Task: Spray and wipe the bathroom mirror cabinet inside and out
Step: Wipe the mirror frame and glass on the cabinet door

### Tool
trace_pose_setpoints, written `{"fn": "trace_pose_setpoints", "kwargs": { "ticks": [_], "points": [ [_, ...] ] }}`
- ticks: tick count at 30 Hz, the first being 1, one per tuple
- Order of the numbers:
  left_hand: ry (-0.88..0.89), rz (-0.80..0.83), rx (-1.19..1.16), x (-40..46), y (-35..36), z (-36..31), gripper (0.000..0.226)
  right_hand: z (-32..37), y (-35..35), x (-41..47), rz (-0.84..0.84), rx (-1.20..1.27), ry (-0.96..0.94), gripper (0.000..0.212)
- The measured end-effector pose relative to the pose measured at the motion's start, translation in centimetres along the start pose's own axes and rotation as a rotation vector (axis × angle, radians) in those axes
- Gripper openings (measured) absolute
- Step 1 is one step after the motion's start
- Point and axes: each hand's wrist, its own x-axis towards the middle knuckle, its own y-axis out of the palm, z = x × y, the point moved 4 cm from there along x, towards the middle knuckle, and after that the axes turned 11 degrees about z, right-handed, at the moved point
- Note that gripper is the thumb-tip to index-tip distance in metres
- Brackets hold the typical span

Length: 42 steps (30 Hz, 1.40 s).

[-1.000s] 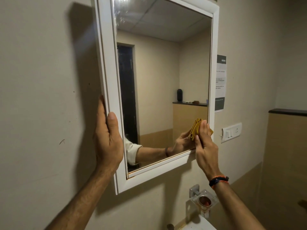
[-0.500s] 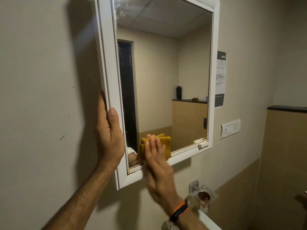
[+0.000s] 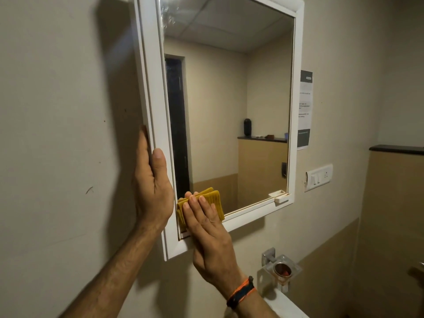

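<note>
Bracing the mirror cabinet (image 3: pixel 229 222) by its left edge, the left hand (image 3: pixel 152 182) wraps thumb in front and fingers behind the white frame, probably so the door cannot swing under pressure. The right hand (image 3: pixel 206 222) lies flat with straight fingers, pressing a folded yellow cloth (image 3: pixel 215 199) onto the glass at the lower left corner, just beside the other hand. From the head view, smears high on the mirror suggest that area is not yet wiped.

Yellow ribbed cloth (image 3: pixel 210 198); white cabinet frame (image 3: pixel 156 88); orange-black wristband (image 3: pixel 241 292); beige wall (image 3: pixel 57 111)
</note>
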Motion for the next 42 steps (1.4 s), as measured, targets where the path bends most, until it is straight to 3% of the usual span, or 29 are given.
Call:
{"fn": "trace_pose_setpoints", "kwargs": {
  "ticks": [7, 11, 14, 18, 26, 30, 35, 42],
  "points": [
    [0.032, -0.022, 0.018, 0.1, 0.0, 0.2, 0.051, -8.5, -4.7, -1.2, -0.178, 0.112, 0.366, 0.068],
    [0.037, -0.021, 0.006, 0.1, 0.1, 0.3, 0.051, -13.1, -8.2, -0.6, -0.357, 0.145, 0.644, 0.056],
    [0.044, -0.017, 0.013, 0.1, 0.1, 0.4, 0.051, -13.5, -8.4, 0.0, -0.438, 0.203, 0.702, 0.051],
    [0.038, -0.019, 0.025, 0.1, 0.0, 0.3, 0.050, -13.5, -8.2, 0.0, -0.420, 0.236, 0.726, 0.053],
    [0.025, -0.027, 0.035, 0.1, 0.2, 0.4, 0.051, -11.1, -7.8, 0.4, -0.396, 0.220, 0.643, 0.057],
    [0.025, -0.021, 0.018, 0.0, 0.2, 0.3, 0.051, -6.0, -5.8, 1.2, -0.285, 0.187, 0.466, 0.073],
    [0.020, -0.009, 0.045, 0.1, 0.2, 0.0, 0.050, 1.5, -2.5, 2.5, -0.131, 0.154, 0.156, 0.068],
    [-0.026, 0.004, 0.060, 0.0, 0.1, -0.3, 0.051, 3.1, -2.7, 2.6, -0.053, 0.107, 0.087, 0.078]
  ]
}}
